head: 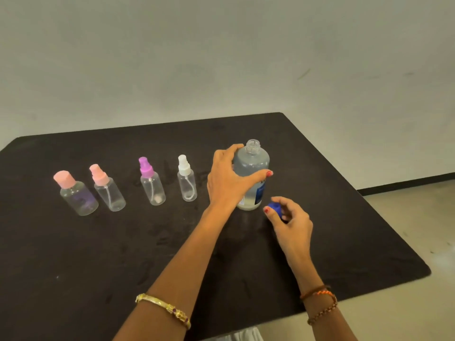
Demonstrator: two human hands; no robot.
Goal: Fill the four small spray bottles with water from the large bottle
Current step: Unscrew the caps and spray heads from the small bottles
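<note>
The large clear bottle (253, 166) stands upright on the black table (123, 254), its neck uncapped and water inside. My left hand (229, 178) grips its body from the left side. My right hand (290, 222) pinches the blue cap (274, 208) just in front of the bottle's base, low over the table. To the left stands a row of small clear spray bottles: a pink-capped one (78, 195), a pink sprayer one (108, 190), a purple sprayer one (152, 183) and a white sprayer one (186, 179). All look empty and closed.
The table's right edge (384, 217) runs diagonally close to my right hand, with pale floor (418, 217) beyond. A plain wall (221, 57) stands behind the table's far edge.
</note>
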